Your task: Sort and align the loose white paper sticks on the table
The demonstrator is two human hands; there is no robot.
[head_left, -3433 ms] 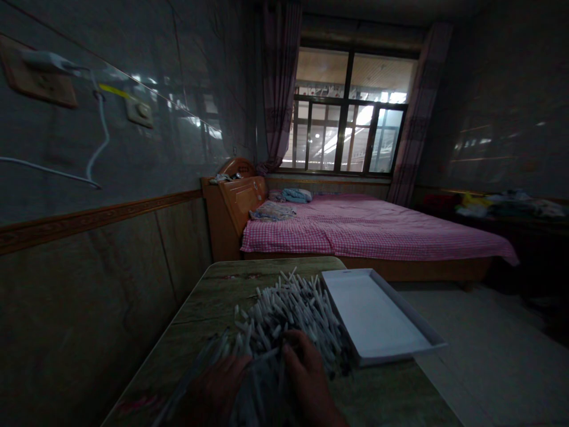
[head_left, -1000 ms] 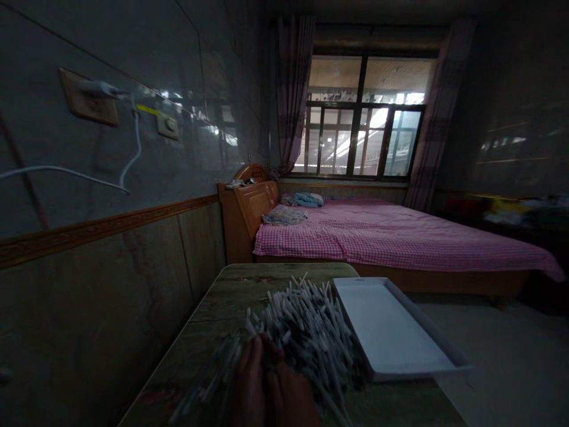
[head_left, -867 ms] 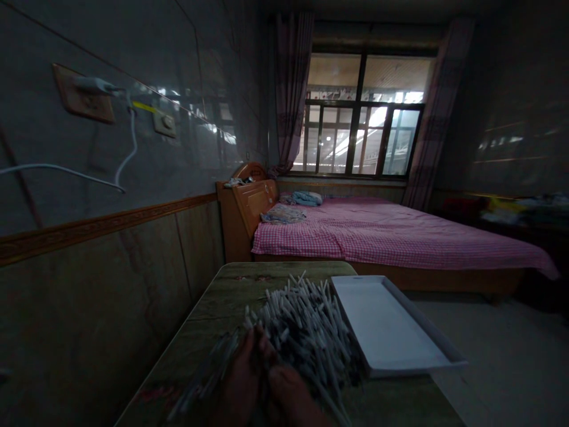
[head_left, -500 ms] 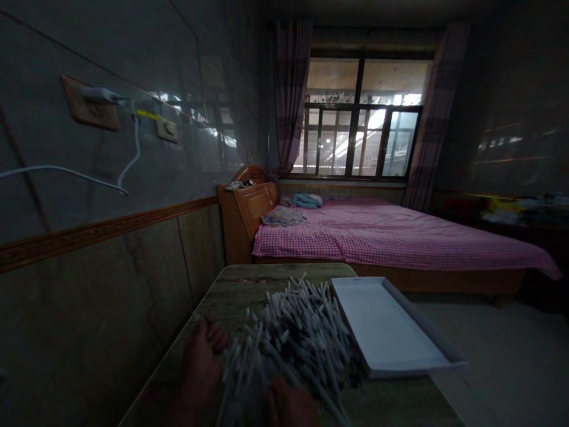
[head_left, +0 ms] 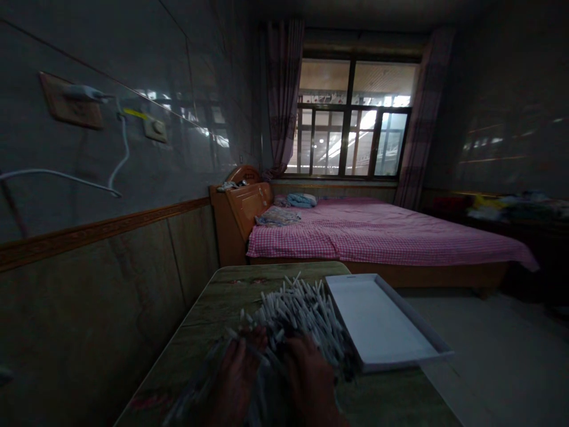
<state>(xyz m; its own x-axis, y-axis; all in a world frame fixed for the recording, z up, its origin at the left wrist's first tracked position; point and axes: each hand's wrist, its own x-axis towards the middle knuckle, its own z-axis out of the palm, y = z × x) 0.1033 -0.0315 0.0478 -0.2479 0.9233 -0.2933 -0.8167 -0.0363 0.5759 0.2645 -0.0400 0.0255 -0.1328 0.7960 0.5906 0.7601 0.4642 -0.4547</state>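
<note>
A heap of thin white pen-like sticks (head_left: pixel 306 308), with some dark parts among them, lies on a wood-patterned table (head_left: pixel 249 276). Into its near left part reaches my left hand (head_left: pixel 240 367), fingers stretched forward and apart, touching sticks; dimness and motion blur its fingertips. My right hand (head_left: pixel 311 373) rests on the near middle of the heap with its fingers spread. Between and around both hands lie more sticks, smeared by motion. Just right of the heap, a shallow white tray (head_left: pixel 377 320) stands with a bare bottom.
A bed with a pink checked cover (head_left: pixel 377 231) and wooden headboard (head_left: pixel 242 216) is beyond the table. Along the left runs a tiled wall (head_left: pixel 146 290) with a socket (head_left: pixel 73 110) and white cable (head_left: pixel 62 175). The tray's right side overhangs the table edge.
My left hand has moved right, from the table's left side into the sticks. My right hand has gone forward and slightly right. Some sticks now lie farther left. The view has shifted slightly.
</note>
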